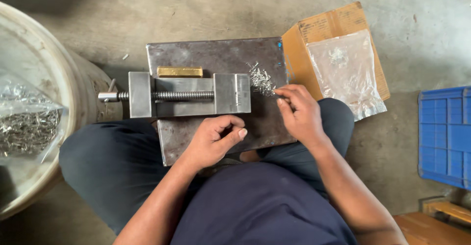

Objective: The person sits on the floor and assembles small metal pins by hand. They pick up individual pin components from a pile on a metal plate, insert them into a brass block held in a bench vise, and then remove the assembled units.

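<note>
A steel plate (216, 56) rests across my lap. On it lies a small metal vise (189, 95) with a threaded screw, and a brass-coloured bar (179, 71) sits just behind it. A small heap of thin shiny metal pins (261, 79) lies on the plate to the right of the vise. My right hand (300, 115) pinches at the near edge of that heap with its fingertips. My left hand (216, 139) is curled in front of the vise with thumb against fingers; what it holds, if anything, is hidden.
A cardboard box (333, 26) lies at the right of the plate with a clear plastic bag (346, 70) of a few pins on it. A white bucket (73, 97) at the left holds a bag full of pins (27, 122). A blue crate (445, 134) stands at the right.
</note>
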